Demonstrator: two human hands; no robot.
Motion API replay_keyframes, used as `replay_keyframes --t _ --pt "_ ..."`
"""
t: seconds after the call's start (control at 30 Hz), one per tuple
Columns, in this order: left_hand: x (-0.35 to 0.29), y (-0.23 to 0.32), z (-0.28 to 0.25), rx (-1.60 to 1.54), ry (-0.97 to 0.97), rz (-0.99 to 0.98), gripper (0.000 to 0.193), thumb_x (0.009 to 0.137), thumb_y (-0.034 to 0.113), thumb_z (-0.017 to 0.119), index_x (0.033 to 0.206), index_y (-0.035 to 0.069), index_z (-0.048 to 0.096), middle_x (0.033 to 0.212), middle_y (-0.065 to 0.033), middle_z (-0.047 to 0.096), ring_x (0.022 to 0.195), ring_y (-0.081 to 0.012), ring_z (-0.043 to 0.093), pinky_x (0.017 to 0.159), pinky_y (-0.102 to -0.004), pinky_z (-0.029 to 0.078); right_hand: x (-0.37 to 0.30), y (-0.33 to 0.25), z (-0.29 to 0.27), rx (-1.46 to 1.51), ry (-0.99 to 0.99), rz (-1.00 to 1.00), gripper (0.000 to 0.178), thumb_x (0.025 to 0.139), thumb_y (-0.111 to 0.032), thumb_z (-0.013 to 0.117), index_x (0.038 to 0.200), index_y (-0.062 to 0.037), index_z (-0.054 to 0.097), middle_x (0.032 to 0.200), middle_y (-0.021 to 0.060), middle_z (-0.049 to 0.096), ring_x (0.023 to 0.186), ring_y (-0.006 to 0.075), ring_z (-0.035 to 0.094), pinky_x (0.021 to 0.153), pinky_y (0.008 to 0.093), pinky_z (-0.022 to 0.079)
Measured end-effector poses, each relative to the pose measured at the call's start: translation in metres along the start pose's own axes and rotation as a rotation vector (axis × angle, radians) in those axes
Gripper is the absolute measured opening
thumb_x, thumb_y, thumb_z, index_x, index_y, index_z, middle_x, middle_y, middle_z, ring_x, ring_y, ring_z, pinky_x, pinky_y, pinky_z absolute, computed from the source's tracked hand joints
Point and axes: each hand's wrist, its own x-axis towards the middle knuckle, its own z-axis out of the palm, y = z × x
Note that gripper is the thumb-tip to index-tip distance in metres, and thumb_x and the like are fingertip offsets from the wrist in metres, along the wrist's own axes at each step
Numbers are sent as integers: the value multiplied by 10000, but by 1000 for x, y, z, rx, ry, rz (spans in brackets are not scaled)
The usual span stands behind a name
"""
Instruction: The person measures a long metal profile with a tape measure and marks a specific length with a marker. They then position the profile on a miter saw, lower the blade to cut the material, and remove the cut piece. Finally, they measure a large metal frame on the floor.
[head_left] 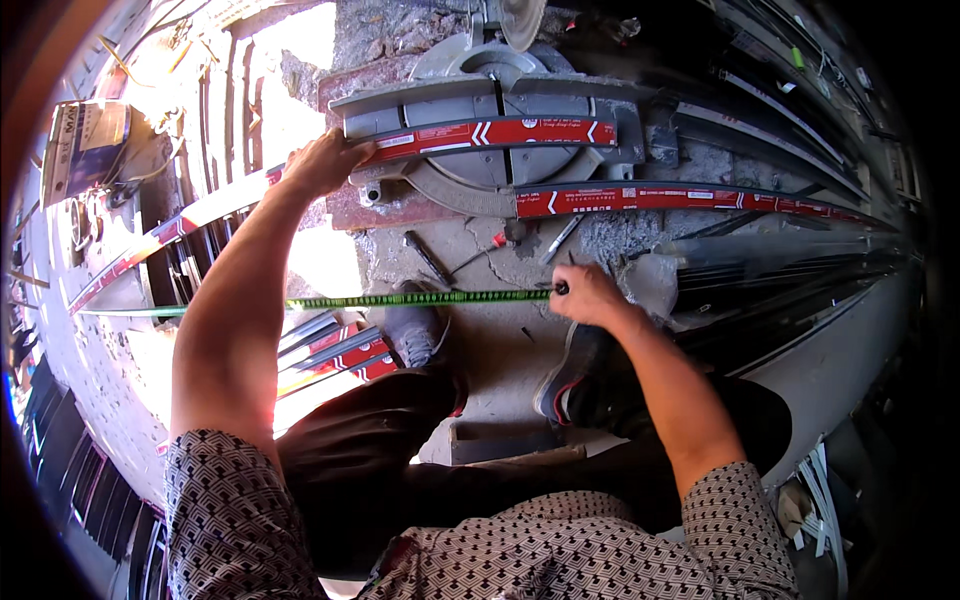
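where the left forearm point(235, 260) crosses, green tape point(480, 296) hides.

Pointing toward one o'clock, the bare left hand point(322, 165) is gripping; toward eleven, the bare right hand point(590, 295) is clenching.

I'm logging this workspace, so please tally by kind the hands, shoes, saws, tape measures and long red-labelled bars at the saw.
Hands (left hand, right hand): 2
Shoes: 2
Saw: 1
Tape measure: 1
Long red-labelled bars: 2
Total: 8
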Motion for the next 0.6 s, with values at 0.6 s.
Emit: replay_keyframes --t 0.6 --pt "2 -8 9 -42 78 69 713 977 665 542 1084 -34 630 1003 -277 730 1026 -418 708 972 -491 480 71 -36 -101 172 841 -172 203 945 -221 714 956 -29 649 942 171 702 895 370 688 806 472 539"
